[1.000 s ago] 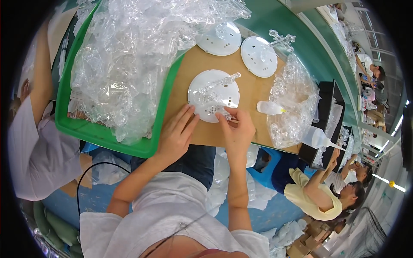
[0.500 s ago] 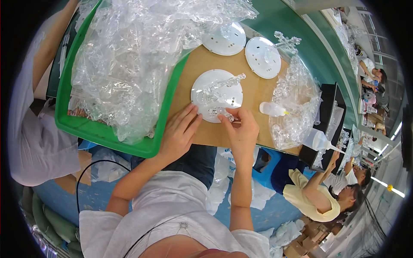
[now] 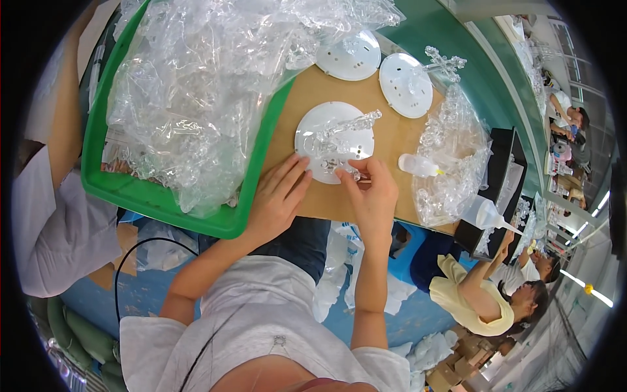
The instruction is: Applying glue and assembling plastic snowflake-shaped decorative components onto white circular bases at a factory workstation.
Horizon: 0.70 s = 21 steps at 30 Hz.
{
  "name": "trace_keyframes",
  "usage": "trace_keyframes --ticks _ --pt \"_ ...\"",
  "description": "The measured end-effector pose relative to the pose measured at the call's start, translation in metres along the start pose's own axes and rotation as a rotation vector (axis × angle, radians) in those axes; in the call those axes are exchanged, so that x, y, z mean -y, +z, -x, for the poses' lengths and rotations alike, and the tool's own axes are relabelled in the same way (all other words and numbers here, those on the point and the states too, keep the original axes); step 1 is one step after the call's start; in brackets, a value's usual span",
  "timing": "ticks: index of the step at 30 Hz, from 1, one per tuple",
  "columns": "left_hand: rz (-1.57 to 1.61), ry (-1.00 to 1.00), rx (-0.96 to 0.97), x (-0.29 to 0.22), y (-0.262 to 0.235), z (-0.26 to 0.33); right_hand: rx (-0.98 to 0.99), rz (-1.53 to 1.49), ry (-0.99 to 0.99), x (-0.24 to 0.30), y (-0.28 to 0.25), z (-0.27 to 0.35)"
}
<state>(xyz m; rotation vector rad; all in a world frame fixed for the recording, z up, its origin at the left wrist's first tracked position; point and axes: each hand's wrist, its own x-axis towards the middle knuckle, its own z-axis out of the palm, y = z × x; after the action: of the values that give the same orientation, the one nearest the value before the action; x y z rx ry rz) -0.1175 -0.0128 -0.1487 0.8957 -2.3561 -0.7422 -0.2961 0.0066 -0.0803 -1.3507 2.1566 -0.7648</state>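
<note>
On the desk (image 3: 400,140) lies a white disc (image 3: 311,127), its rim apparently steadied by the loosely spread left hand (image 3: 281,196). At its near edge, the right hand (image 3: 375,195) pinches a clear plastic piece (image 3: 354,174).

On the board (image 3: 396,138), the nearest disc (image 3: 326,115) lies between the tray (image 3: 264,150) and a bottle (image 3: 418,165).

White disc (image 3: 319,119) smooth, glossy; green tray (image 3: 260,153) plastic; brown board (image 3: 394,140) matt.
</note>
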Motion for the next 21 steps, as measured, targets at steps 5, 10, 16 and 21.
trace_keyframes --ticks 5,10,16,21 --pt "-0.008 0.009 -0.004 0.001 0.001 0.001 -0.001 -0.033 -0.033 -0.003 0.002 0.002" --pt "-0.019 0.014 -0.001 0.002 0.003 0.000 0.023 0.048 -0.023 0.003 0.004 0.004" --pt "0.000 -0.004 -0.018 0.003 0.002 0.002 0.089 -0.090 0.047 -0.001 0.000 -0.001" --pt "-0.025 0.023 -0.044 0.001 0.005 0.002 -0.012 0.051 0.028 0.008 0.005 0.008"
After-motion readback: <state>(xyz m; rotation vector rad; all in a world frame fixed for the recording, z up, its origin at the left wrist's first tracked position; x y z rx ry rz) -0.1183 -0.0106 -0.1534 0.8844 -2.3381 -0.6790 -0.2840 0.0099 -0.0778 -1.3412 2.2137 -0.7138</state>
